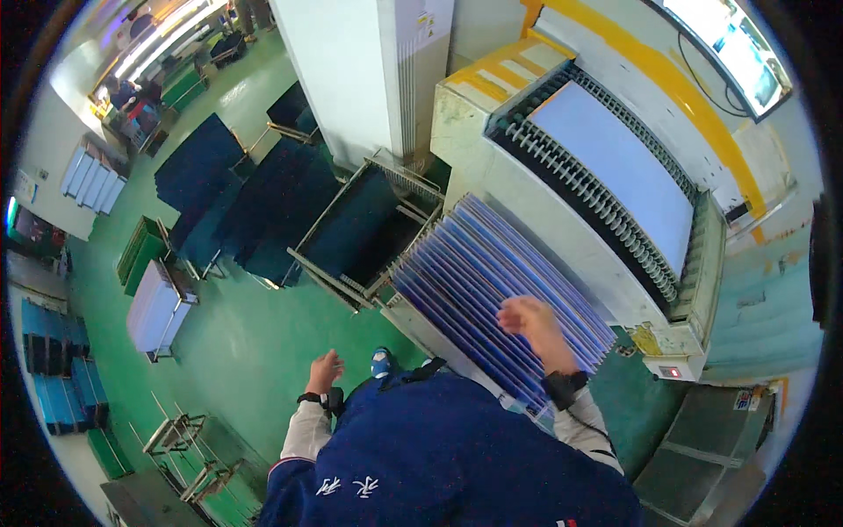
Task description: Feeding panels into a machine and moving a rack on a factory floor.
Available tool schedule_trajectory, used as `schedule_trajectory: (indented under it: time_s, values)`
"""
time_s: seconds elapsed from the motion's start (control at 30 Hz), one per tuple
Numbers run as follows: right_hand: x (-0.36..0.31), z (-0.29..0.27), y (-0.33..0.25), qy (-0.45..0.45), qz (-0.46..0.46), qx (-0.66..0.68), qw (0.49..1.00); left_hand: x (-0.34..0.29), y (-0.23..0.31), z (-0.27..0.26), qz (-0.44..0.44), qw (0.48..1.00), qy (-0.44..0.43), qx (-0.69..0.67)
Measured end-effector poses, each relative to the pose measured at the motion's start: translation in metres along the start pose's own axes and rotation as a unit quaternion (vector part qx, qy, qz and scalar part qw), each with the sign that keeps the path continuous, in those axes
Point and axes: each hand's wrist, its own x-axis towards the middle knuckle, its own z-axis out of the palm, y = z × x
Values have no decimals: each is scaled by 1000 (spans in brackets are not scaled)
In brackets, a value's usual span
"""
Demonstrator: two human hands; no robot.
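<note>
Nearest my camera, a navy garment (474,448) fills the bottom centre, cut off by the lower edge. At lower left of centre I see the left hand (325,371), half open and empty, over the green floor (224,316). The right hand (527,318), loosely curled and apparently empty, is over the row of blue panels (492,272) at centre; whether it touches them I can't tell, and its forearm hides part of the row. A metal-framed cart (332,206) crowds the row's left end. Behind the panels the roller machine (562,206) blocks the way, a pale blue sheet (619,162) on top. At far upper left, a person (121,92) is too blurred to make out.
</note>
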Motion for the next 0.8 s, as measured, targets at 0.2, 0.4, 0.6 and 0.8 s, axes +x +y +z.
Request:
schedule_trajectory:
  time_s: [0.2, 0.4, 0.6, 0.8]
  values:
    - [-8, 50, 84, -57, -83, -291, 951, 3, -3, -21, 0, 1000, -10, 28]
    - [-21, 83, 102, 1, -153, -493, 857, -9, 5, -45, -15, 999, 31, 19]
    - [-27, 99, 119, 45, -239, -568, 786, -11, 2, -72, -17, 999, 31, 8]
    - [-34, 114, 125, 78, -264, -629, 727, -2, -4, -93, -10, 1000, 4, 4]
